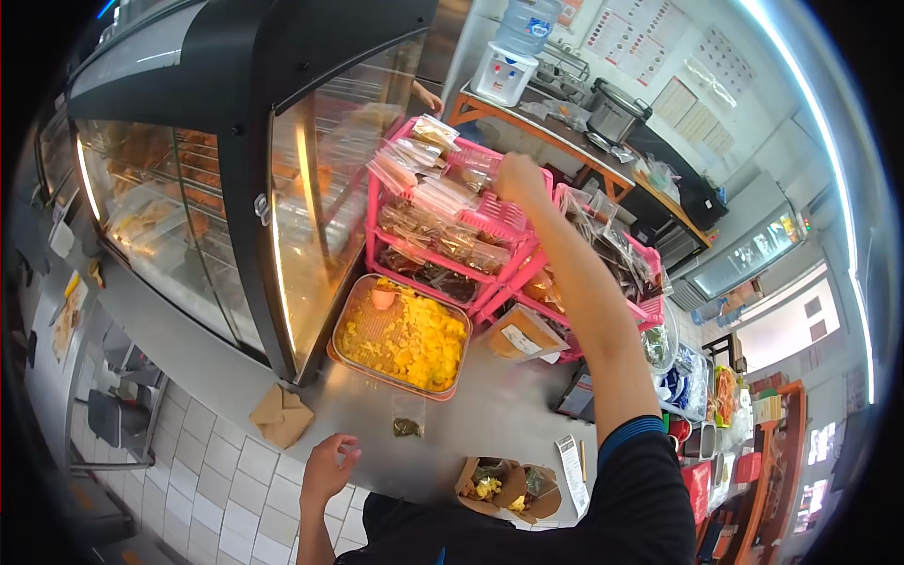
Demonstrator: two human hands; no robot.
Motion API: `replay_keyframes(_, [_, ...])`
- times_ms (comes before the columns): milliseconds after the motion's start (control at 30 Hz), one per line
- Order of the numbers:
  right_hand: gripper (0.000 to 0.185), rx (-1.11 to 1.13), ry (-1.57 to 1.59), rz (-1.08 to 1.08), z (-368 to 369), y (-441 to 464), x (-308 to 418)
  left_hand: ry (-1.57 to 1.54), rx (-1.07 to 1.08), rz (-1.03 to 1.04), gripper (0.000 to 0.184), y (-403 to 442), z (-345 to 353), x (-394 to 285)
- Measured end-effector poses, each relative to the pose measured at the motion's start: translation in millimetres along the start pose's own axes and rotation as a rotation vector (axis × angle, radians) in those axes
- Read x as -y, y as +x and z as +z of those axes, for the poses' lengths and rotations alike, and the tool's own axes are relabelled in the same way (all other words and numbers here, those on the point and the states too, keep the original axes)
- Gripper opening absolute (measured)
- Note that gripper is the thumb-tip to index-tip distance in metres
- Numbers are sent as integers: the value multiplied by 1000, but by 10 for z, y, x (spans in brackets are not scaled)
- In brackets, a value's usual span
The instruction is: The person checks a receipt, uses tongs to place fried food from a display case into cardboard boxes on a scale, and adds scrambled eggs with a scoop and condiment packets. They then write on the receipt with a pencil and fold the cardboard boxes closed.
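My right hand [520,179] reaches to the top tier of a pink plastic rack [504,215], over small clear packets. Its fingers are hidden behind the back of the hand, so what it holds, if anything, does not show. My left hand [330,468] hovers by the counter's near edge, fingers loosely curled and apart, with nothing in it. Near it on the steel counter lie a small clear sachet with dark green contents [408,427] and a folded brown carton [282,416]. An opened brown food box [509,489] with yellow and green food stands close to my body.
A tray of yellow food [414,344] with a small orange cup [383,298] sits before the rack. To the left stands a glass display warmer [311,188]. A receipt [572,471] lies beside the box. Another person's hand [427,97] shows behind the rack.
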State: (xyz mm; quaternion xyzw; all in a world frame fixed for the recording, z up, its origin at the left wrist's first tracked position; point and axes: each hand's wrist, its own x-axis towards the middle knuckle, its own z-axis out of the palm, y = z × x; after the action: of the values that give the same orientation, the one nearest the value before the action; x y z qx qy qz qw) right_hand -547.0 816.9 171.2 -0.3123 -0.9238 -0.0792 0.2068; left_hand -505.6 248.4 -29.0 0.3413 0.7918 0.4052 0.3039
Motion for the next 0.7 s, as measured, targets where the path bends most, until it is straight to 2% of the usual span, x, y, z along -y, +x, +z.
replay_keyframes(67, [16, 76, -32, 39, -135, -211, 258, -35, -2, -1, 26, 117, -41, -101])
replay_keyframes(200, [16, 2, -93, 173, -143, -140, 334, -72, -7, 12, 27, 140, -28, -83])
replay_keyframes(367, [18, -68, -46, 196, -638, -199, 328, -79, 41, 12, 27, 62, 35, -8])
replay_keyframes(567, [26, -176, 12, 231, -945, -471, 135, -63, 55, 81, 28, 78, 11, -251])
replay_keyframes(667, [30, -162, 194, 198, -1113, -629, 82, -46, 40, 167, 29, 70, -1, -363])
replay_keyframes(700, [32, -274, 257, 191, -1172, -661, 73, -42, 40, 221, 28, 83, -7, -400])
